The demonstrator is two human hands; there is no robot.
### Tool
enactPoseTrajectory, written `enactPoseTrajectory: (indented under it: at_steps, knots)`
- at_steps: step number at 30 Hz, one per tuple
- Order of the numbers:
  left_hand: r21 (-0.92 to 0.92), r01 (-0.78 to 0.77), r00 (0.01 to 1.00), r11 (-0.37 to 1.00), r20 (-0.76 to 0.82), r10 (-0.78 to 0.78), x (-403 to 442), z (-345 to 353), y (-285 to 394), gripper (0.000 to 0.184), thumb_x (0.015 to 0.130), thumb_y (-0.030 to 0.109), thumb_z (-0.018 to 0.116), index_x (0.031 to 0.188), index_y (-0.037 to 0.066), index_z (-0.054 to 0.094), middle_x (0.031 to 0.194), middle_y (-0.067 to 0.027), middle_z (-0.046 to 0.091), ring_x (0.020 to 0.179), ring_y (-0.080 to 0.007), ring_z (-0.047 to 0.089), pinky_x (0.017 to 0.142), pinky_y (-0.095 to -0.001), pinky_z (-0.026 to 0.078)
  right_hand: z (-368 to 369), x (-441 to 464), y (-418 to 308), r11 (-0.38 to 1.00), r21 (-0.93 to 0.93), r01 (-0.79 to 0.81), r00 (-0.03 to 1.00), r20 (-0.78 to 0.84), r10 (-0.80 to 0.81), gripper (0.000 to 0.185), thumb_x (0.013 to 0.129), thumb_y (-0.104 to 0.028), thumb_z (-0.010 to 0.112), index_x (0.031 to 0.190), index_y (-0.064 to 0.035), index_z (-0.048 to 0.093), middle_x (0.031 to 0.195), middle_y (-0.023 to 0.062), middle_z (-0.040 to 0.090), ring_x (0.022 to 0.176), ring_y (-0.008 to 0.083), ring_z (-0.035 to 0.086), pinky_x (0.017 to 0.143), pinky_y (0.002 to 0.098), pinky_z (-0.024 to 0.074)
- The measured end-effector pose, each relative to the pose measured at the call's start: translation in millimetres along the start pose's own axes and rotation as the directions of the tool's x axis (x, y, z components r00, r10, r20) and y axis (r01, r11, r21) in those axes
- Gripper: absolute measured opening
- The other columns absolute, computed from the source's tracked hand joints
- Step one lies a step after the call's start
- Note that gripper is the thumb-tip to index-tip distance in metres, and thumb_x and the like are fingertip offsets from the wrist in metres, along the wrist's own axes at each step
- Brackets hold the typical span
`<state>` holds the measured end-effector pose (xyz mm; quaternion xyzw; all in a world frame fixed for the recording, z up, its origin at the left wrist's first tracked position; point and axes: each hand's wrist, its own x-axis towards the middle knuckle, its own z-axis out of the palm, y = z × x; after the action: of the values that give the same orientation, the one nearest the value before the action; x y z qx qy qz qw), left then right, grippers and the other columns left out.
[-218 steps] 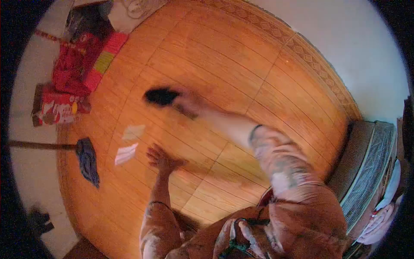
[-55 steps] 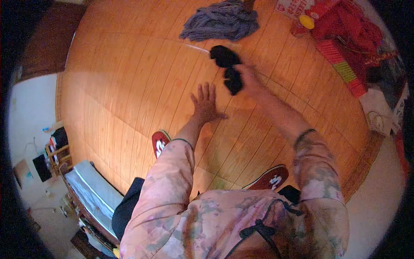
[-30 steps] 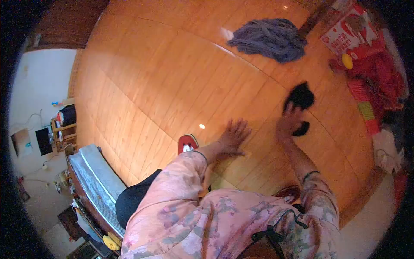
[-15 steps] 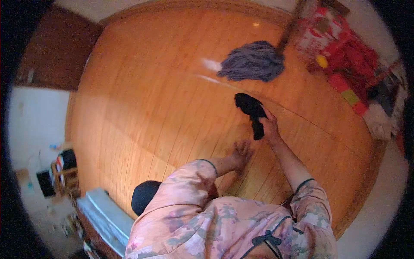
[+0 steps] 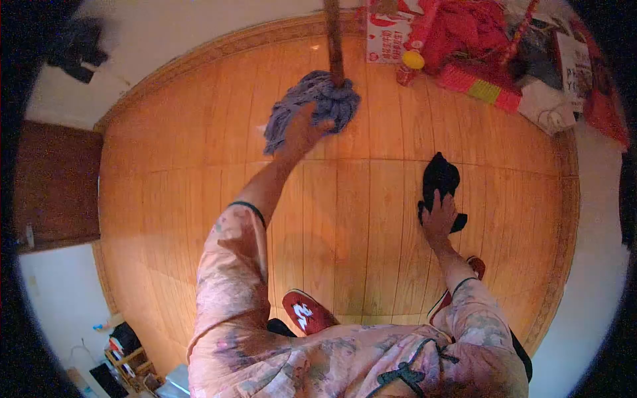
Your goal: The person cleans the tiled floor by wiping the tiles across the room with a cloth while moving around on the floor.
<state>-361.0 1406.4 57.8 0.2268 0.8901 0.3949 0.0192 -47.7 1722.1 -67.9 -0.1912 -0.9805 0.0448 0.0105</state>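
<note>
Two hands out over the floor point(image 5: 378, 199), well apart: left hand point(image 5: 302, 136) stretched to the far left, right hand point(image 5: 439, 217) lower and nearer on the right. Under the right, black cloth point(image 5: 440, 174) bunched against the floor, poking out beyond the fingertips and at both sides of the palm. Fingers here extended and a little spread across the top, no clench in sight. Looks like a sound hold for pressing: best to keep the palm low, share the weight across every finger, and tuck those loose corners under before any sliding.

Now over to the left, fingers lapping across the grey-blue mop head point(image 5: 323, 89); gripping, touching or merely above, impossible to tell from this angle. If gripping, better a full bunch than a few stray strands. Wooden handle point(image 5: 334, 43) running off to the far side, so worth minding for a tip or a swing.

Red shoes point(image 5: 308, 312) on the near side; wise to stay balanced over both rather than lean out left. Far right, red bundle point(image 5: 471, 30), well apart from the cloth.
</note>
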Motion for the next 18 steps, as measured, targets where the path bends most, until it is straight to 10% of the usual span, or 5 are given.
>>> enactPoseTrajectory:
  at_steps: [8,10,12,18]
  knots:
    - [-0.297,0.287,0.945,0.911,-0.068,-0.320,139,47,-56,0.096,0.071,0.034,0.082,0.142,-0.006,0.031,0.140,-0.0257,0.043,0.130,-0.0353,0.043,0.106,-0.0404,0.037,0,2,5,0.995,0.069,0.075,0.989,-0.132,-0.065,0.075,0.073,-0.033,0.069,0.138,-0.0077,0.042,0.134,0.0280,0.042,0.127,0.0470,0.035,0.103,0.0623,0.0266]
    - [-0.411,0.262,0.946,0.873,-0.068,-0.316,155,41,-30,0.091,0.073,0.029,0.081,0.142,-0.004,0.032,0.140,-0.0236,0.044,0.130,-0.0338,0.044,0.104,-0.0395,0.038,-4,3,4,0.992,0.083,0.095,0.986,-0.148,-0.082,0.074,0.072,-0.033,0.068,0.137,-0.0069,0.044,0.133,0.0288,0.042,0.127,0.0463,0.036,0.102,0.0626,0.0265]
    - [-0.386,0.080,0.967,0.919,-0.192,-0.165,166,47,-15,0.031,0.082,0.012,0.071,0.107,0.002,0.055,0.093,-0.0083,0.063,0.079,-0.0214,0.061,0.071,-0.0365,0.051,0,5,6,0.989,0.106,0.101,0.984,-0.156,-0.084,0.074,0.072,-0.035,0.067,0.137,-0.0072,0.044,0.133,0.0292,0.042,0.126,0.0465,0.036,0.101,0.0633,0.0269]
    - [-0.103,0.144,0.954,0.984,-0.250,-0.166,188,55,-28,0.038,0.081,0.016,0.071,0.107,-0.002,0.051,0.099,-0.0210,0.065,0.096,-0.0335,0.065,0.078,-0.0403,0.050,-2,4,6,0.994,0.085,0.062,0.995,-0.089,-0.054,0.074,0.073,-0.039,0.065,0.137,-0.0080,0.044,0.135,0.0293,0.041,0.127,0.0462,0.036,0.100,0.0635,0.0279]
